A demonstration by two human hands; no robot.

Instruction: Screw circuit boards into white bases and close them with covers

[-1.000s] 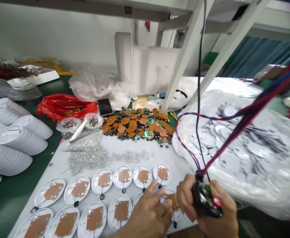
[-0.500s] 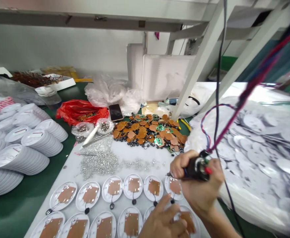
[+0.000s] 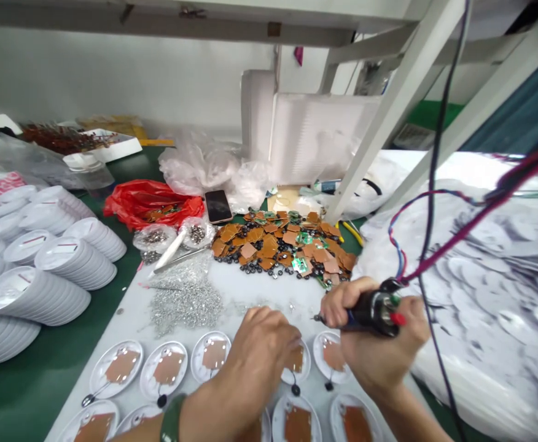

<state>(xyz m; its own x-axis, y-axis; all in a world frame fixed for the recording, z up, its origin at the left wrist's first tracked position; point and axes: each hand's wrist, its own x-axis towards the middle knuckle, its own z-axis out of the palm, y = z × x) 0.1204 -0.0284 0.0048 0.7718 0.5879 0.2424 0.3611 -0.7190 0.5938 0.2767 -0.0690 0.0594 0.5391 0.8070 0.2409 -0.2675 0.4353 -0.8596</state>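
My right hand (image 3: 377,344) is wrapped round a black electric screwdriver (image 3: 370,312) with a red switch and wires at its rear; its bit points left, above the board. My left hand (image 3: 264,344) reaches over the white round covers, back of the hand up, fingers bent together by the thinly scattered screws; its fingertips are hidden. Below it, rows of white round covers (image 3: 105,385) each hold a copper-brown circuit board (image 3: 170,366), several with a black disc on a wire. A heap of small silvery screws (image 3: 190,307) lies left of my left hand.
Brown circuit boards with black discs (image 3: 269,245) are piled behind. Stacked white covers (image 3: 34,294) stand left. A red bag (image 3: 153,205), phone (image 3: 218,206) and tweezers (image 3: 179,260) lie further back. A plastic bag of white discs (image 3: 481,294) fills the right; a cable (image 3: 432,184) hangs before it.
My left hand has moved from the near covers up and left to the scattered screws, its fingers now bent. My right hand has shifted slightly right with the screwdriver. The view has shifted a little.
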